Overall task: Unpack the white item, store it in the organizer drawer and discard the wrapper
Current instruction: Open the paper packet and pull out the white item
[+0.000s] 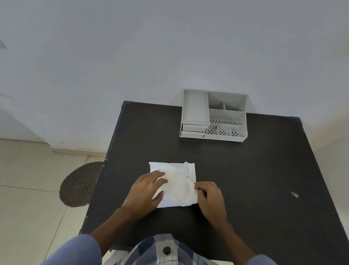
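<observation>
A flat white packet point(175, 183), a white item inside a clear wrapper, lies on the black table point(248, 191) in front of me. My left hand point(146, 190) rests flat on the packet's left part, fingers spread over it. My right hand point(211, 195) pinches the packet's right edge between curled fingers. The wrapper's top right corner sticks up, crumpled. A grey desk organizer point(214, 115) stands at the table's far edge against the wall; its two small drawers point(193, 131) at the front left are pushed in.
A small shiny scrap point(294, 194) lies on the table to the right. A round woven mat point(80, 184) sits on the tiled floor left of the table. A white wall rises directly behind the organizer.
</observation>
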